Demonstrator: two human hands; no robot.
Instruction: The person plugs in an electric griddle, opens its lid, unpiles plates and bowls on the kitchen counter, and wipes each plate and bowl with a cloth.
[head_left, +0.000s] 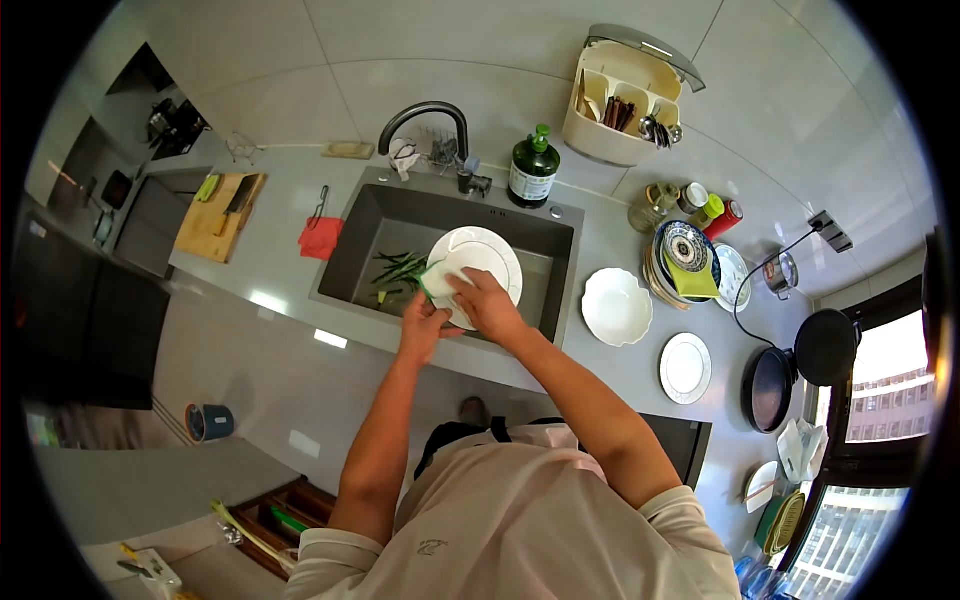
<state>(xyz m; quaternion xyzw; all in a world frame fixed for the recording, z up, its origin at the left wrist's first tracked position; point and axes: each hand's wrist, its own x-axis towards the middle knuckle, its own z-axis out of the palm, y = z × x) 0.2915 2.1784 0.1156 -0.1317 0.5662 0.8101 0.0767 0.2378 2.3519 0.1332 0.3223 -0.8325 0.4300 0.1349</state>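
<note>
A white plate (492,252) with a fine patterned rim is held tilted over the grey sink (385,215). My left hand (424,322) grips its lower left edge, fingers closed around the rim. On the plate's face my right hand (486,303) presses a white cloth with a green edge (441,279). Green vegetable stalks (400,268) lie in the basin, left of the plate. The black faucet (425,108) arches behind, and a green soap bottle (533,170) stands at the sink's back edge.
To the right are a white scalloped bowl (617,306), a small plate (686,368), stacked dishes (688,246) and a black pan (768,390). On the left lie a red cloth (320,238) and a cutting board (210,225) with a knife. A utensil box (610,138) hangs behind.
</note>
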